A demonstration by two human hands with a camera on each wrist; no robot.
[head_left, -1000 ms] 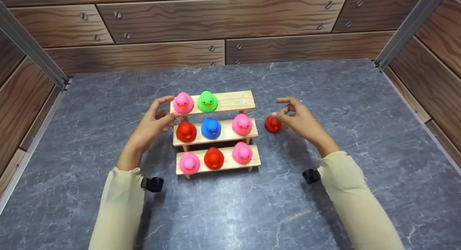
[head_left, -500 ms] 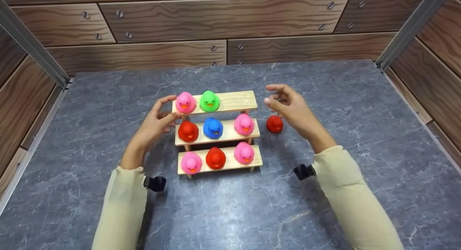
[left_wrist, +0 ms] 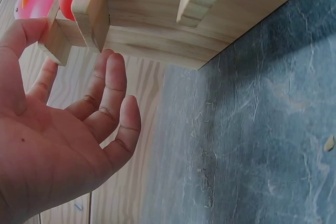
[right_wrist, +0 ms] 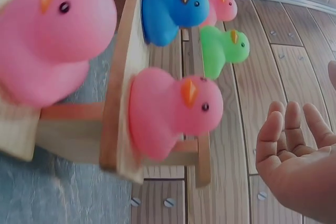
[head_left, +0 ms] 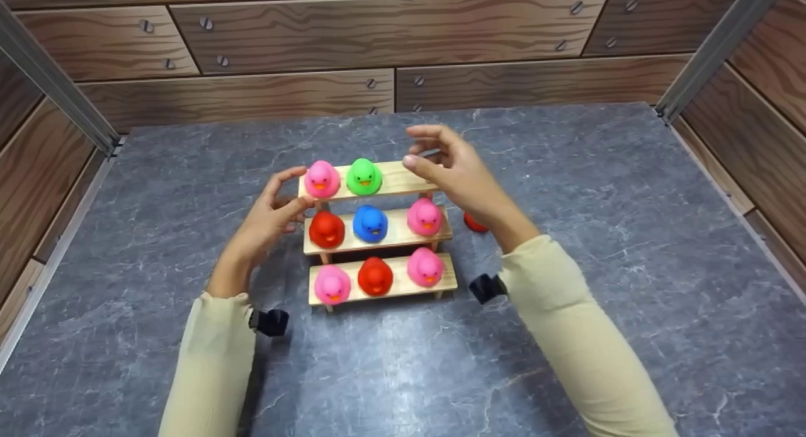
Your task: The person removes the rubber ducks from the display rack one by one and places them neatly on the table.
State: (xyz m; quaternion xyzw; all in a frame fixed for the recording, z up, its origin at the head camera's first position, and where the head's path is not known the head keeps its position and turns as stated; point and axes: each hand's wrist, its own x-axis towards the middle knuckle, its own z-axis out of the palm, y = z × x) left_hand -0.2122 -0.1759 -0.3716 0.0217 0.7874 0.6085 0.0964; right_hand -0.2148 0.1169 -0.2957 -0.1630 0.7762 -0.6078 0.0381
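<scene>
A three-step wooden display stand (head_left: 398,180) holds several rubber ducks. Its top step carries a pink duck (head_left: 322,179) and a green duck (head_left: 364,177); the right end of that step is bare. My left hand (head_left: 267,215) pinches the left end of the top step between thumb and index finger, its other fingers loosely bent in the left wrist view. Over the top step's right end hovers my right hand (head_left: 463,172), fingers relaxed and holding nothing. In the right wrist view, the right hand (right_wrist: 299,161) is apart from the green duck.
On the middle step sit a red duck (head_left: 327,230), a blue duck (head_left: 369,223) and a pink duck (head_left: 424,217). The bottom step bears two pink ducks around a red duck (head_left: 375,276). Another red duck (head_left: 475,223), partly behind the right forearm, lies on the grey tabletop (head_left: 390,374).
My right hand has left the red duck on the tabletop, rising and moving left over the stand's top step. The left hand stays at the stand's left end.
</scene>
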